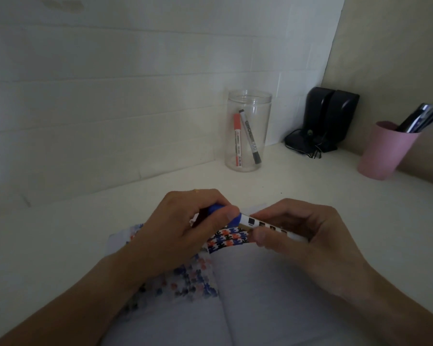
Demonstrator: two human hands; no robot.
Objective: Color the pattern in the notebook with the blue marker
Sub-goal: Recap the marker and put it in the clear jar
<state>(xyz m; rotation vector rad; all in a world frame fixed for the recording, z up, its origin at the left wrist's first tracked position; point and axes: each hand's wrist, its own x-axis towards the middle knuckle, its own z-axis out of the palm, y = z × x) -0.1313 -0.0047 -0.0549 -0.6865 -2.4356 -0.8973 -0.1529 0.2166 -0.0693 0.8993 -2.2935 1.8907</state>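
Both hands hold the blue marker (260, 224) level above the open notebook (273, 283) on the desk (60, 245): left hand (185, 231) pinching its blue cap (225, 214), right hand (308, 236) clamped round the barrel, apparently to uncap or recap it.

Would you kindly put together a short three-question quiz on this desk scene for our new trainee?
1. True or false: the blue marker is held by both hands, the left hand at its blue cap end and the right hand on its white barrel.
2. How many markers stand in the clear jar, and what colours are they?
3. Fill in: the pink cup of pens stands to the ___ of the jar.

Key
1. True.
2. Two: a red marker and a black marker.
3. Right.
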